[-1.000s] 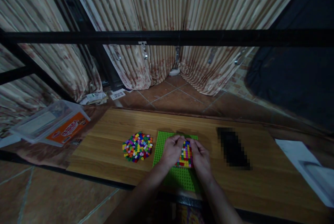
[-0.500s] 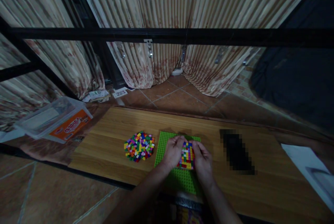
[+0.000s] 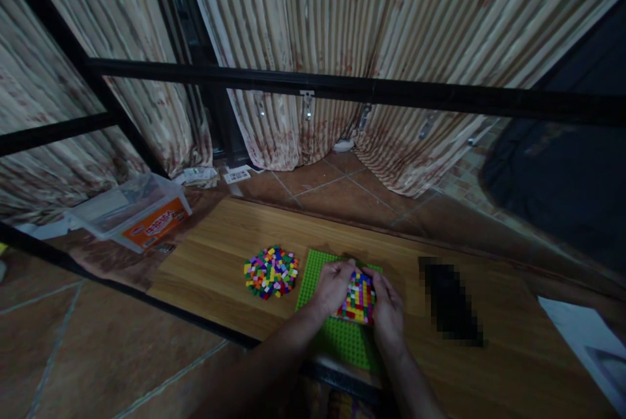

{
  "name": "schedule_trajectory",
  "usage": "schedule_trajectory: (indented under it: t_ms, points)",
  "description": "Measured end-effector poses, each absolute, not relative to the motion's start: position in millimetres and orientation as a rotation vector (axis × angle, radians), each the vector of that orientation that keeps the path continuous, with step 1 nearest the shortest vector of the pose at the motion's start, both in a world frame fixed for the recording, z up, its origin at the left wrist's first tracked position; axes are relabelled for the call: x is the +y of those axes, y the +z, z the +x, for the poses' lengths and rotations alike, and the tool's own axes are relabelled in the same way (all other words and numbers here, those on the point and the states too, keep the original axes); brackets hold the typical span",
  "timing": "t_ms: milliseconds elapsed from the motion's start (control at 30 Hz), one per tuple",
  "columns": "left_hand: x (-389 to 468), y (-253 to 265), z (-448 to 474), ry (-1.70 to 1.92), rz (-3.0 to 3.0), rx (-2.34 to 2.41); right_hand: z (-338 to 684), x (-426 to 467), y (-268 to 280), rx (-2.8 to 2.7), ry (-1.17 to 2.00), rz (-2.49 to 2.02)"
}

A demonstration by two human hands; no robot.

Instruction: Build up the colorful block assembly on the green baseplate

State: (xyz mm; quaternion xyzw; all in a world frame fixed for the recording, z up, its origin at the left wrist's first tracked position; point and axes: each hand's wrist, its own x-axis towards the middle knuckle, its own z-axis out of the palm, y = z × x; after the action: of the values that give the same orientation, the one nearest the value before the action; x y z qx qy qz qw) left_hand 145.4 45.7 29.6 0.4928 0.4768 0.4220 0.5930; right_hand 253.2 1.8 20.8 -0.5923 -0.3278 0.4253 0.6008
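Note:
A block of small multicoloured toy bricks [image 3: 360, 300] sits between my two hands, over a green studded baseplate [image 3: 307, 275]. My left hand [image 3: 333, 285] is closed on the block's left and far side, its fingertips at the top edge. Along the right edge, my right hand [image 3: 388, 302] grips the block with curled fingers. Both sets of fingertips are partly hidden, so I cannot tell whether a single loose brick is between them. To the left of the baseplate lies a round pile of loose bricks [image 3: 272, 272].
Everything rests on a wooden tabletop [image 3: 220, 243]. A pixelated dark object [image 3: 452, 302] lies at right, with a white sheet [image 3: 581, 334] farther right. A clear plastic box [image 3: 141, 210] with an orange label stands at the left. A black metal bar [image 3: 342, 85] crosses before striped curtains [image 3: 332, 15].
My view has turned and tilted slightly, so the scene sits a little farther right. Both hands stay at the brick block, with the left fingers shifted slightly over its far edge.

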Motion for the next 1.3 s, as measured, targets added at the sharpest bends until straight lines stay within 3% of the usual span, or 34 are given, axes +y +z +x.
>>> schedule_trajectory:
  t_ms: [600,933,1100,1300]
  points:
    - [38.5,31.9,141.7,1.083,1.245,1.149,262.6,0.4,8.8,-0.835,0.949,-1.415]
    - [-9.4,40.1,32.5,1.294,1.647,1.649,268.4,-5.9,6.1,-0.84,0.89,-1.513]
    - [-28.1,29.1,-14.5,1.113,1.834,1.898,267.7,-5.6,-0.4,-0.799,0.911,-1.472]
    - [-20.3,20.9,-4.1,1.013,2.033,1.956,264.7,-8.3,7.5,-0.796,0.91,-1.509]
